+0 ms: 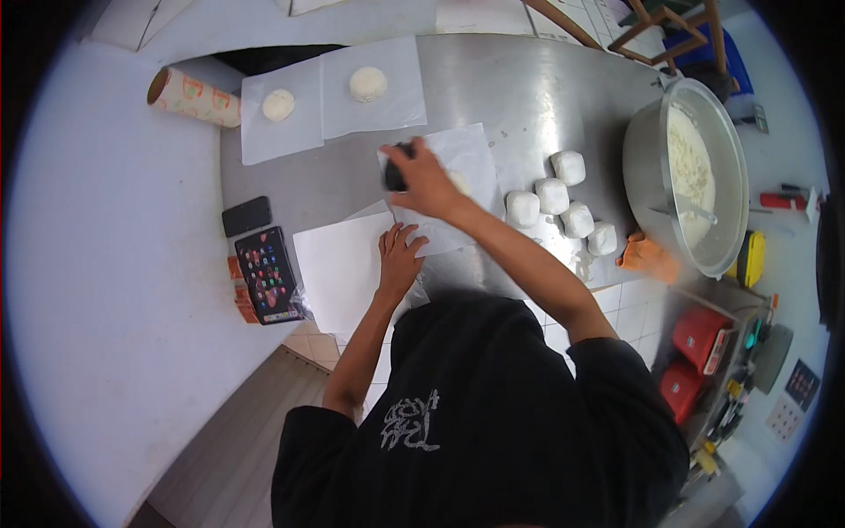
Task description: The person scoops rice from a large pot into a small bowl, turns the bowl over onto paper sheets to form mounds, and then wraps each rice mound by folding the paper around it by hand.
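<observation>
My right hand [429, 182] grips a dark, round, bowl-like object [396, 169], blurred by motion, over a translucent wrapping sheet [471, 145]. Part of a whitish mound [459, 183] shows on that sheet beside my wrist; the rest is hidden. My left hand [401, 255] rests with fingers spread where the sheet meets a stack of white paper [343, 268]. Two more sheets lie farther off, bearing a small rice mound [278, 106] and a larger rice mound [368, 84].
Several white wrapped packets [552, 196] sit right of my arm. A large metal pot [647, 158] holds rice and a spoon, near an orange cloth [649, 255]. At left are a tablet [268, 275], a phone [247, 216] and a patterned roll [195, 97]. Red containers [695, 339] stand lower right.
</observation>
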### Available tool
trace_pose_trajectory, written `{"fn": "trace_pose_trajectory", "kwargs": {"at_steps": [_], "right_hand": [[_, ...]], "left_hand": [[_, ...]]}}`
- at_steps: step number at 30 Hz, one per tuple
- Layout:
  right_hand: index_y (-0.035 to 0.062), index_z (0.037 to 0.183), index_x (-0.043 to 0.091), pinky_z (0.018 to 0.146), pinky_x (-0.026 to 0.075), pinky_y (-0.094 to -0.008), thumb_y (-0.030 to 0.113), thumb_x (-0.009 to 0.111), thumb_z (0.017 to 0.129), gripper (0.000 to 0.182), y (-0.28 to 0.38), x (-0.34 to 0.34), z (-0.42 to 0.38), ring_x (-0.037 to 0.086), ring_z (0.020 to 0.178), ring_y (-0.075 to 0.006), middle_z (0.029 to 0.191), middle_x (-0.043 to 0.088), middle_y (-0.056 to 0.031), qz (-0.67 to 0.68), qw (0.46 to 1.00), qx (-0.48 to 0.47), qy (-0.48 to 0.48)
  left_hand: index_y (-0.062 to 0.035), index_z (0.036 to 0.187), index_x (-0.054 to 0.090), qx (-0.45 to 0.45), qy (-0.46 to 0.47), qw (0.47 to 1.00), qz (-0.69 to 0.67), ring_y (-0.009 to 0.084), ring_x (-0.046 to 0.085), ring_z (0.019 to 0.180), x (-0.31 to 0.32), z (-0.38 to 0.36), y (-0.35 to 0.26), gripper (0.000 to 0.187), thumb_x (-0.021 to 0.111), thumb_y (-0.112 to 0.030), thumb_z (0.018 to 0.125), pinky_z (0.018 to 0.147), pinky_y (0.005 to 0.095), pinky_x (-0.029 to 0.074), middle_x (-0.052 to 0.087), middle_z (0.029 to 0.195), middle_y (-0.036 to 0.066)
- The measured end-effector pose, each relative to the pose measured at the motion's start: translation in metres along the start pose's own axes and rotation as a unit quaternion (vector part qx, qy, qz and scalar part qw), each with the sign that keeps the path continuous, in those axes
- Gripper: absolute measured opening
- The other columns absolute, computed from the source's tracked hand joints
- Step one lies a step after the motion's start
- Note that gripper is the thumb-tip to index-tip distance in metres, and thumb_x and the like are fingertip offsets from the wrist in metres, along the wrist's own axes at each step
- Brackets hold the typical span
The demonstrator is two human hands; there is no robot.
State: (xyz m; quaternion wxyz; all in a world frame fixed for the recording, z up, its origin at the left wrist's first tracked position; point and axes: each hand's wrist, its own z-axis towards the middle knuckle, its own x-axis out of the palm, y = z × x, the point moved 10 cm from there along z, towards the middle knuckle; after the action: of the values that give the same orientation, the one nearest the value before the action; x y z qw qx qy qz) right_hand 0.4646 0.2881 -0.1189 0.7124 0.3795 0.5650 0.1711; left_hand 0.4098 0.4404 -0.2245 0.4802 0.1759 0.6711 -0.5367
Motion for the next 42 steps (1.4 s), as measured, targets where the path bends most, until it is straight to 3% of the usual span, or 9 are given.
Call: {"fn": "trace_pose_trajectory", "kwargs": {"at_steps": [10,14,20,27,29,34,38,41,42], "right_hand": [[0.0026,0.132,0.047,0.109,0.033,-0.0526,0.025,0.072,0.083,0.059,-0.001,0.041,-0.029,0.041,0.129,-0.0422,0.133,0.047,-0.0224,-0.001,0.988,-0.099,-0.116],[-0.0025,0.126,0.049,0.104,0.038,-0.0468,0.017,0.062,0.092,0.041,-0.089,-0.035,-0.098,0.046,0.120,-0.0414,0.129,0.048,-0.0237,0.009,0.977,0.052,-0.208],[0.0002,0.137,0.042,0.102,0.041,-0.0456,0.033,0.061,0.094,0.057,-0.120,-0.040,-0.172,0.051,0.116,-0.0399,0.131,0.047,-0.0225,-0.172,0.985,-0.007,-0.013],[0.0079,0.138,0.043,0.102,0.040,-0.0465,0.033,0.069,0.087,0.063,-0.112,-0.069,-0.139,0.046,0.123,-0.0409,0.137,0.044,-0.0219,-0.108,0.990,0.035,-0.084],[0.0077,0.126,0.057,0.097,0.044,-0.0414,0.031,0.069,0.087,0.047,-0.132,-0.067,-0.113,0.054,0.115,-0.0356,0.129,0.055,-0.0215,-0.133,0.986,-0.013,-0.097],[-0.0006,0.094,0.070,0.074,0.048,-0.0326,0.032,0.068,0.090,0.033,-0.215,-0.034,-0.088,0.060,0.076,-0.0185,0.082,0.068,-0.0123,0.241,0.927,0.272,0.091],[0.0022,0.087,0.065,0.064,0.042,-0.0285,0.034,0.063,0.095,0.033,-0.225,-0.025,-0.095,0.048,0.067,-0.0106,0.072,0.057,0.0003,0.147,0.941,0.273,0.132],[0.0013,0.086,0.064,0.062,0.041,-0.0297,0.033,0.059,0.097,0.034,-0.236,-0.023,-0.101,0.046,0.065,-0.0113,0.070,0.056,0.0009,0.114,0.957,0.250,0.089],[-0.0003,0.090,0.065,0.066,0.044,-0.0328,0.032,0.059,0.096,0.034,-0.241,-0.020,-0.102,0.053,0.068,-0.0154,0.074,0.061,-0.0054,0.123,0.955,0.257,0.084]], "left_hand": [[-0.0163,0.100,0.077,-0.075,-0.069,0.988,-0.113,0.0335,0.049,0.122,-0.016,-0.003,0.034,0.019,0.072,-0.014,0.081,0.104,0.0447,0.037,0.064,0.120,0.006],[-0.0170,0.097,0.078,-0.078,-0.052,0.986,-0.138,0.0278,0.054,0.116,-0.027,0.014,0.037,0.014,0.073,-0.023,0.084,0.101,0.0417,0.040,0.067,0.115,0.003],[-0.0105,0.098,0.076,-0.100,-0.041,0.978,-0.181,0.0235,0.058,0.111,-0.036,0.033,0.047,0.016,0.074,-0.020,0.085,0.097,0.0364,0.044,0.069,0.112,0.004],[-0.0076,0.102,0.074,-0.115,-0.043,0.964,-0.234,0.0224,0.061,0.110,-0.035,0.064,0.061,0.020,0.073,-0.023,0.088,0.093,0.0334,0.045,0.069,0.117,0.007],[-0.0045,0.103,0.073,-0.178,-0.038,0.943,-0.278,0.0171,0.062,0.101,-0.029,0.070,0.076,0.028,0.072,-0.029,0.090,0.085,0.0298,0.046,0.071,0.109,0.007],[0.0012,0.100,0.072,-0.295,-0.009,0.904,-0.309,0.0106,0.057,0.082,-0.003,0.075,0.114,0.038,0.072,-0.036,0.090,0.075,0.0261,0.044,0.068,0.090,0.003],[-0.0009,0.103,0.070,-0.389,0.022,0.882,-0.266,0.0152,0.058,0.086,0.007,0.073,0.127,0.035,0.070,-0.034,0.091,0.081,0.0322,0.044,0.067,0.096,0.005],[-0.0058,0.117,0.065,-0.205,-0.256,0.941,0.084,0.0219,0.056,0.106,-0.067,0.075,0.048,0.034,0.069,-0.025,0.089,0.091,0.0441,0.042,0.061,0.121,0.012],[-0.0077,0.124,0.061,-0.094,-0.206,0.972,0.061,0.0243,0.050,0.118,-0.050,0.081,0.022,0.040,0.067,-0.025,0.089,0.097,0.0488,0.037,0.054,0.132,0.012]]}}
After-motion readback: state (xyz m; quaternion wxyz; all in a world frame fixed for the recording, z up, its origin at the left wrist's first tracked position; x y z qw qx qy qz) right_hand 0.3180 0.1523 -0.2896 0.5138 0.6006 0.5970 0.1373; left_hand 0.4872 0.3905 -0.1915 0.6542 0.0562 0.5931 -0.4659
